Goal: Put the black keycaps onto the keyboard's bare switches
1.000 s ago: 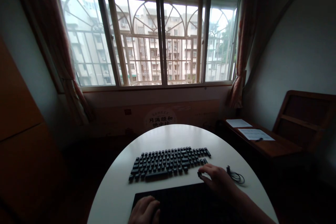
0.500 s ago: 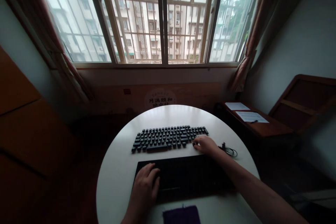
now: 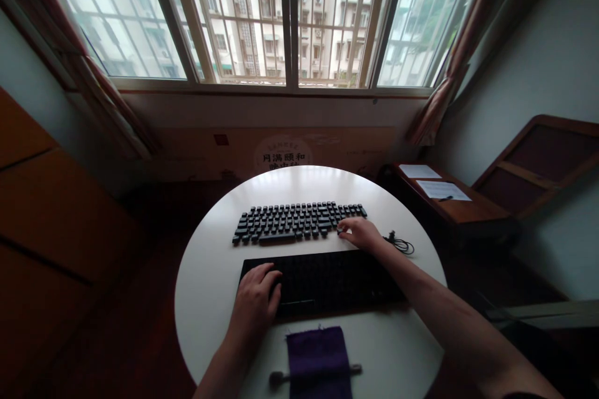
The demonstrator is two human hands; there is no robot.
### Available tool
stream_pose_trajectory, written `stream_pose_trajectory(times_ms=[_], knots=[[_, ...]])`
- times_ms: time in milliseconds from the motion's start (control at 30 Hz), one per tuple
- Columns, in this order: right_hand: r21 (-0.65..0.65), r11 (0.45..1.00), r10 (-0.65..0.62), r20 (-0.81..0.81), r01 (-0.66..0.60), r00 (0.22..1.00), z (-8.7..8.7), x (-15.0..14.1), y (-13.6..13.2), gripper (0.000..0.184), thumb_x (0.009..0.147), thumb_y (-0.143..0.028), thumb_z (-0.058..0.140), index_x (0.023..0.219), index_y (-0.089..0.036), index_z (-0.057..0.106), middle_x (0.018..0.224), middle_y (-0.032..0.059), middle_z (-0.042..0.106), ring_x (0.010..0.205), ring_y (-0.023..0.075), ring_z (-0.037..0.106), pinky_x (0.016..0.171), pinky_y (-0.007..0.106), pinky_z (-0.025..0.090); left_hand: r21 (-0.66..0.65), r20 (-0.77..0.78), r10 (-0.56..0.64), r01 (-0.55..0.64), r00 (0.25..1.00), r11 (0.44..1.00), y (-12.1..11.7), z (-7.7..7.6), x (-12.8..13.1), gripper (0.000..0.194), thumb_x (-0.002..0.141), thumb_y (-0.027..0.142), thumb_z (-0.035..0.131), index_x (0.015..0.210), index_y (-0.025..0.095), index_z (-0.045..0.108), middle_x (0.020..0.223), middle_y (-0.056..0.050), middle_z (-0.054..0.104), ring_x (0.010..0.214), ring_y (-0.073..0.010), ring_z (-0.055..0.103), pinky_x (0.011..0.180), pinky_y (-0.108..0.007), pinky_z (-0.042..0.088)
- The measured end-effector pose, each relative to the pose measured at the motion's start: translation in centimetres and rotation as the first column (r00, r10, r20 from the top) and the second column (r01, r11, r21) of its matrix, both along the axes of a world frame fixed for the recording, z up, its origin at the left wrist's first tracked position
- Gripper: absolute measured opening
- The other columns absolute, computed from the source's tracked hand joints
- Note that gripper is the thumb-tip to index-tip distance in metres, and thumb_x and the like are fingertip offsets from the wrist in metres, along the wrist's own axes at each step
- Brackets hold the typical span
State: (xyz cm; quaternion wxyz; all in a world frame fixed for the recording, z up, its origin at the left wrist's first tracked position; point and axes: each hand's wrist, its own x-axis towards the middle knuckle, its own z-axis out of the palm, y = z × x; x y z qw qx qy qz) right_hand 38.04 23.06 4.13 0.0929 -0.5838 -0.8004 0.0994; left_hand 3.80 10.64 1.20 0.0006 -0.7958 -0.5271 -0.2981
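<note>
Loose black keycaps (image 3: 285,221) lie in keyboard-like rows on the round white table (image 3: 201,299). Nearer me is a dark keyboard base (image 3: 327,283), its surface too dark to make out finely. My left hand (image 3: 257,293) rests on the base's left end, fingers lying flat and thumb apart. At the lower right edge of the rows, my right hand (image 3: 361,234) is closed in a pinch, with a small keycap (image 3: 340,231) at its fingertips. The right forearm crosses over the right end of the base.
A purple cloth (image 3: 318,349) lies near me with a dark-ended rod-like tool (image 3: 279,379) across it. A coiled black cable (image 3: 401,245) sits to the right. Beyond the table stands a wooden chair (image 3: 486,206) with paper sheets (image 3: 442,190) and a pen.
The view has tipped downward, so the table sits higher and more of the purple cloth and the tool shows. My right hand stays by the keycaps' right end; my left stays on the base.
</note>
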Motion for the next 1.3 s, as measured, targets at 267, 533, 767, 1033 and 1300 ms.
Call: stream_pose_trajectory(times_ms=[267, 533, 767, 1033, 1300], knots=[[-0.011, 1.000, 0.016, -0.005, -0.016, 1.000, -0.2, -0.9, 0.2, 0.027, 0.099, -0.040, 0.062, 0.113, -0.018, 0.069, 0.113, 0.0073, 0.071, 0.105, 0.0222, 0.067, 0.095, 0.046, 0.053, 0.003, 0.001, -0.001, 0.001, 1.000, 1.000, 0.1, 0.1, 0.1, 0.024, 0.091, 0.025, 0.054, 0.103, 0.020, 0.074, 0.119, -0.011, 0.071, 0.112, -0.0304, 0.065, 0.100, -0.053, 0.052], [-0.029, 1.000, 0.010, -0.008, -0.010, 1.000, 0.3, -2.3, 0.6, 0.028, 0.099, -0.040, 0.061, 0.113, -0.017, 0.068, 0.115, 0.0079, 0.070, 0.106, 0.0227, 0.066, 0.097, 0.047, 0.053, -0.001, -0.006, 0.001, -0.001, 1.000, 1.000, 0.1, 0.1, 0.0, 0.024, 0.091, 0.024, 0.054, 0.105, 0.020, 0.073, 0.119, -0.011, 0.071, 0.112, -0.0294, 0.064, 0.102, -0.052, 0.052], [0.033, 0.999, -0.016, -0.119, 0.020, 0.993, 1.3, -2.9, -0.3, 0.025, 0.097, -0.040, 0.065, 0.102, -0.016, 0.070, 0.103, 0.0059, 0.072, 0.097, 0.0208, 0.068, 0.093, 0.045, 0.054, 0.000, -0.006, 0.002, -0.002, 1.000, 1.000, 0.1, 0.1, 0.0, 0.023, 0.091, 0.024, 0.055, 0.104, 0.020, 0.073, 0.119, -0.011, 0.071, 0.112, -0.0299, 0.064, 0.101, -0.052, 0.052], [0.158, 0.975, -0.051, -0.521, 0.155, 0.852, 6.5, 0.9, -6.1, 0.057, 0.106, -0.049, 0.026, 0.108, -0.016, 0.074, 0.100, 0.0113, 0.076, 0.089, 0.0227, 0.070, 0.081, 0.034, 0.054, -0.014, -0.006, -0.011, 0.011, 1.000, 1.000, 0.2, 0.3, 0.1, 0.025, 0.091, 0.027, 0.054, 0.104, 0.019, 0.073, 0.119, -0.012, 0.071, 0.111, -0.0307, 0.065, 0.101, -0.052, 0.052], [-0.278, 0.956, -0.287, -0.811, 0.097, 0.509, 4.4, 5.7, -14.1, 0.066, 0.097, -0.073, 0.033, 0.096, -0.018, 0.071, 0.055, 0.0003, 0.057, 0.049, 0.0157, 0.055, 0.049, 0.028, 0.046, -0.050, -0.036, -0.018, 0.016, 0.999, 0.999, 0.5, 0.4, 0.4, 0.027, 0.093, 0.029, 0.052, 0.107, 0.017, 0.072, 0.120, -0.013, 0.070, 0.113, -0.0318, 0.063, 0.102, -0.053, 0.049]])
